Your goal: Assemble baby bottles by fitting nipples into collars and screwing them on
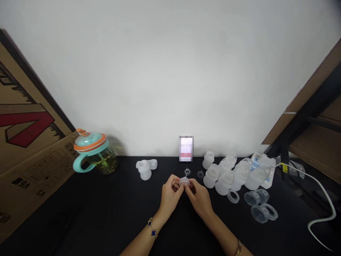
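Both hands meet at the middle of the black table. My left hand [171, 191] and my right hand [198, 195] pinch a small whitish bottle collar [184, 181] between thumbs and fingers, one on each side. A thin clear tip rises from the collar's top. Just beyond it lies a clear disc with a pointed stem [187, 171], and a similar clear disc [200, 174] rests to the right of that one. Closest to my right hand stand frosted baby bottle bodies [211, 176]. The undersides of the collar and several fingertips are hidden.
Several capped baby bottles [241, 174], a loose ring [233, 196] and clear covers [259, 214] lie at right, near a white cable [327, 199]. At left are a teal-handled pitcher [103, 161] and a frosted bottle body [145, 172]. A blurred screen [186, 149] leans on the wall.
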Demonstrator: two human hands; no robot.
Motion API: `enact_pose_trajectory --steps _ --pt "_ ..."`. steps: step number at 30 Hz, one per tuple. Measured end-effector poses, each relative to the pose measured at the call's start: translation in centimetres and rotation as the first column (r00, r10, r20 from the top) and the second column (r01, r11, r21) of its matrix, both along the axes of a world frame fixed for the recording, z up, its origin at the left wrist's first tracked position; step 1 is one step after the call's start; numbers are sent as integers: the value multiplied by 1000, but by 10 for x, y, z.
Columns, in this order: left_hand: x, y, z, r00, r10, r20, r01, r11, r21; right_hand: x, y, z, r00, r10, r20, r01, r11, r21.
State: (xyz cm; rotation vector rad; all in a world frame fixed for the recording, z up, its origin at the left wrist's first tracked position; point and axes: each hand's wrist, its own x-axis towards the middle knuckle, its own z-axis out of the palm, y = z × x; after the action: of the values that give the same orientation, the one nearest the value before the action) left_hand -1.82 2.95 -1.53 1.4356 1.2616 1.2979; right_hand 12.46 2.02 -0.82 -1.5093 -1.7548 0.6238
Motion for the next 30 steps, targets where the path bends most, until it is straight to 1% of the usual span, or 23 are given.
enact_pose_trajectory --steps 8,19,30 --pt "0 1 3 1000 -2 21 2 1000 -4 0 1 -1 1000 9 -11 -9 1000 -11" --pt "-1 3 1 999 -1 36 1 1000 -11 1 1 -3 1000 14 2 -14 1000 -2" --pt "-2 3 -2 999 -6 48 6 1000 2 0 1 -1 1000 11 22 -11 1000 6"
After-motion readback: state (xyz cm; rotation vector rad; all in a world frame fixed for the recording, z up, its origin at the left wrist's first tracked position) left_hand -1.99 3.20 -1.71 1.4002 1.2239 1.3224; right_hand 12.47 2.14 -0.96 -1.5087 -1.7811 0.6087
